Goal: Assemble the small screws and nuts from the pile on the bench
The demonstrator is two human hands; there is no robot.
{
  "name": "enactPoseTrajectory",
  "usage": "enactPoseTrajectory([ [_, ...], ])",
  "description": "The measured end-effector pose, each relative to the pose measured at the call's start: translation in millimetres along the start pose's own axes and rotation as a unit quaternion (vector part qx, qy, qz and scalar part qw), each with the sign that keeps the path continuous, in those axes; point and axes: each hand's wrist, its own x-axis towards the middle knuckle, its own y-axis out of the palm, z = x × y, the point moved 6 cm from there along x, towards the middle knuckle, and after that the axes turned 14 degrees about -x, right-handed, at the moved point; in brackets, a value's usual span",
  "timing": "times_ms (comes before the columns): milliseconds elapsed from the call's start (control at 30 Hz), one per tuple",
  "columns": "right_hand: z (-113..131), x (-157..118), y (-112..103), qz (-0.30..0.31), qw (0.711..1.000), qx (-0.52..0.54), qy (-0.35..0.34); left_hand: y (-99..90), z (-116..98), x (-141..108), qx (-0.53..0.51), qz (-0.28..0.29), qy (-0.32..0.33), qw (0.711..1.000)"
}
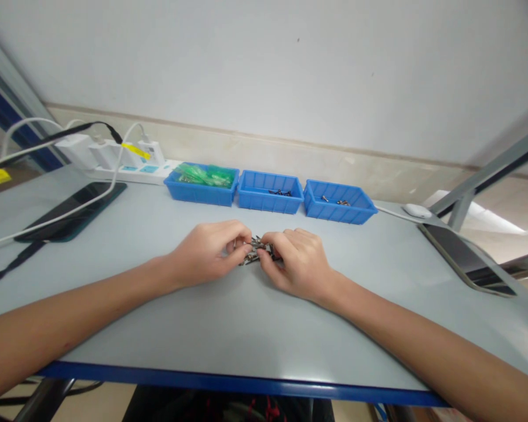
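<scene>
A small pile of loose screws (pixel 256 241), some dark and some silvery, lies on the grey tabletop between my two hands. My left hand (pixel 213 249) reaches in from the left, its thumb and forefinger closed in a pinch on a screw at the pile's edge. From the other side my right hand (pixel 297 258) curls over the pile, its thumb and forefinger closed around screws there. My fingers hide part of the pile, and single screws are hard to separate by eye.
Behind the hands stand a blue bin (pixel 202 195) with green plastic bags, a blue bin (pixel 268 202) with dark screws and a blue bin (pixel 338 211) with brassy pieces. A power strip (pixel 132 174), cables, a phone (pixel 73 211) and a tablet-like device (pixel 466 258) flank them.
</scene>
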Motion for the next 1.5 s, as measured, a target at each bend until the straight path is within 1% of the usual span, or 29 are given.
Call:
enactPoseTrajectory([
  [200, -1.5, -0.6, -1.6, -0.019, 1.0, 0.007, 0.002, 0.0, -0.7, 0.7, 0.0, 0.008, -0.015, 1.0],
  [367, -2.2, -1.8, 1.5, -0.01, 1.0, 0.005, 0.002, -1.0, -0.2, 2.4, 0.008, 0.006, -0.019, 1.0],
  [500, 0.3, -1.5, 0.4, -0.019, 1.0, 0.009, -0.004, -0.1, -1.1, 1.8, 0.007, 0.008, -0.024, 1.0],
  [600, -0.6, -1.3, -0.3, -0.015, 1.0, 0.011, 0.004, 2.1, 1.8, 0.9, 0.0, 0.022, -0.045, 0.999],
  [667, -5.6, -0.1, -0.8, -0.015, 1.0, 0.007, 0.02, 3.9, 6.1, 0.8, 0.0, 0.033, -0.067, 0.997],
  [767, -21.7, 7.1, -1.7, -0.033, 0.998, -0.024, 0.054, 3.4, 12.1, 1.4, 0.008, 0.024, -0.082, 0.996],
  [833, -40.3, 16.8, 0.7, -0.031, 0.993, -0.06, 0.093, 2.7, 13.9, 1.9, 0.015, 0.016, -0.077, 0.997],
  [900, -66.5, 28.1, 6.2, 0.009, 0.983, -0.092, 0.157, 3.1, 13.9, 2.1, 0.021, 0.018, -0.067, 0.997],
  [933, -81.2, 32.7, 8.9, 0.043, 0.975, -0.107, 0.189, 3.5, 13.4, 2.1, 0.023, 0.022, -0.062, 0.998],
  [1000, -112.3, 35.9, 9.4, 0.104, 0.96, -0.085, 0.246, 4.0, 12.0, 1.8, 0.024, 0.027, -0.053, 0.998],
  [1033, -129.7, 32.6, 4.4, 0.113, 0.95, -0.062, 0.285, 4.1, 11.1, 1.6, 0.024, 0.028, -0.049, 0.998],
  [1067, -148.0, 25.4, -4.5, 0.107, 0.937, -0.051, 0.328, 4.1, 10.4, 1.3, 0.024, 0.03, -0.045, 0.998],
  [1100, -166.7, 14.2, -17.4, 0.088, 0.921, -0.061, 0.374, 4.2, 9.6, 1.1, 0.025, 0.033, -0.04, 0.998],
  [1167, -201.3, -19.0, -48.6, 0.033, 0.879, -0.121, 0.459, 4.9, 8.6, 0.5, 0.029, 0.042, -0.03, 0.998],
  [1200, -216.5, -39.8, -62.9, 0.021, 0.849, -0.164, 0.502, 5.3, 8.3, 0.3, 0.031, 0.047, -0.025, 0.998],
  [1233, -230.2, -62.0, -74.7, 0.024, 0.811, -0.207, 0.547, 5.7, 7.9, 0.2, 0.034, 0.051, -0.02, 0.998],
  [1267, -242.5, -84.9, -83.4, 0.039, 0.766, -0.24, 0.595, 5.9, 7.4, 0.2, 0.036, 0.052, -0.016, 0.998],
  [1300, -253.2, -107.1, -87.8, 0.067, 0.721, -0.251, 0.642, 5.9, 6.9, 0.2, 0.038, 0.052, -0.012, 0.998],
  [1333, -262.1, -126.5, -88.7, 0.091, 0.687, -0.239, 0.681, 5.9, 6.4, 0.2, 0.04, 0.049, -0.011, 0.998],
  [1367, -268.8, -143.3, -88.7, 0.098, 0.652, -0.221, 0.718, 5.9, 5.8, 0.2, 0.04, 0.046, -0.01, 0.998],
  [1433, -278.0, -159.9, -86.9, 0.092, 0.631, -0.211, 0.741, 6.4, 4.7, 0.0, 0.038, 0.042, -0.01, 0.998],
  [1467, -280.6, -163.9, -87.1, 0.07, 0.624, -0.212, 0.749, 6.7, 4.2, 0.0, 0.037, 0.041, -0.011, 0.998],
  [1500, -282.5, -165.0, -86.3, 0.054, 0.625, -0.21, 0.75, 7.1, 3.8, 0.0, 0.036, 0.041, -0.011, 0.998],
])
